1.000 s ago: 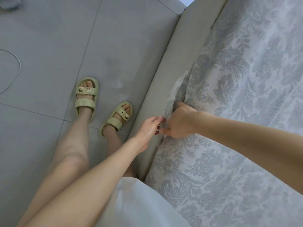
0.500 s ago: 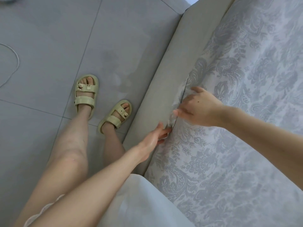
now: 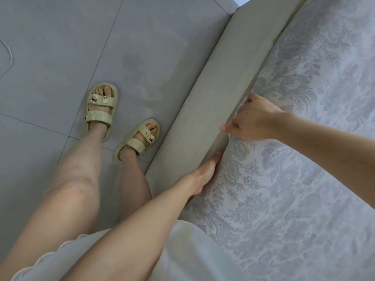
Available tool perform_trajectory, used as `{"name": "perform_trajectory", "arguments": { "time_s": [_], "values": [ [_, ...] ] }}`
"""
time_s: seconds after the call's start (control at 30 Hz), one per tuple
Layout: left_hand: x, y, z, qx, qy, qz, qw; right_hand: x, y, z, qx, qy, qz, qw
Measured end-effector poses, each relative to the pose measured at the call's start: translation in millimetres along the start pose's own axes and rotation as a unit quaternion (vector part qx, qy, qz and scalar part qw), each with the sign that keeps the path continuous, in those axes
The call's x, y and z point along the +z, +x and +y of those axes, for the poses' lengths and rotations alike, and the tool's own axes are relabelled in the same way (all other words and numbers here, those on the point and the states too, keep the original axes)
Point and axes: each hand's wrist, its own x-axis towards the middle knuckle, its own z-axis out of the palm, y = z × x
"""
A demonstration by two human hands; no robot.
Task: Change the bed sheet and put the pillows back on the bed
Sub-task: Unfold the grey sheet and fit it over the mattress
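Observation:
A pale sheet with a grey-blue floral pattern covers the mattress on the right. A padded grey-green bed frame rail runs along its left edge. My right hand presses at the seam between sheet and rail, fingers curled down into the gap with the thumb out. My left hand lies lower along the same seam, its fingers pushed between sheet edge and rail and partly hidden. No pillows are in view.
Grey floor tiles lie left of the bed. My feet in pale green sandals stand close to the rail. A thin white cord curves on the floor at the far left. My white skirt fills the bottom.
Loose folds of sheet that hung over the rail have gone down into the gap. My right hand moved up along the seam; my left hand slid deeper beside the rail.

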Motion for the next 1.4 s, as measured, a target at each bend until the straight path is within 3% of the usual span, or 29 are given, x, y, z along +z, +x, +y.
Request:
{"name": "perform_trajectory", "arguments": {
  "time_s": [0.1,0.2,0.3,0.5,0.63,0.7,0.87,1.2,1.3,1.4],
  "values": [
    [-17.2,-7.5,5.5,0.0,0.023,-0.016,1.0,6.9,24.7,-3.4,0.042,-0.014,-0.063,0.997],
    [-43.8,-24.0,-2.5,0.003,0.061,0.03,0.998,17.1,41.5,-6.2,0.074,-0.011,-0.12,0.99],
    [-49.2,-35.8,-30.7,-0.051,0.061,0.008,0.997,5.1,37.7,-6.1,0.076,0.009,-0.138,0.987],
    [-24.4,-10.5,-68.8,-0.106,-0.014,0.025,0.994,-5.4,6.5,11.9,0.066,0.159,0.014,0.985],
    [-32.8,-16.3,-27.8,-0.099,0.105,0.03,0.989,-5.8,-6.9,45.8,0.077,0.143,0.168,0.972],
    [-27.7,-20.3,9.8,-0.041,0.135,0.075,0.987,-5.6,-18.3,67.0,0.091,0.156,0.21,0.961],
    [-1.9,-14.2,98.6,0.146,0.066,0.154,0.975,-11.8,-36.3,107.1,0.101,0.169,0.255,0.947],
    [14.2,9.0,140.3,0.105,0.026,0.116,0.987,-21.9,-6.4,129.0,0.054,0.041,0.125,0.99],
    [24.3,13.1,143.3,0.087,0.007,0.06,0.994,-34.2,9.9,132.2,0.044,-0.001,0.041,0.998],
    [44.3,20.2,150.9,0.061,-0.029,0.015,0.998,-40.9,12.0,135.1,0.039,0.025,-0.05,0.998]
  ]
}}
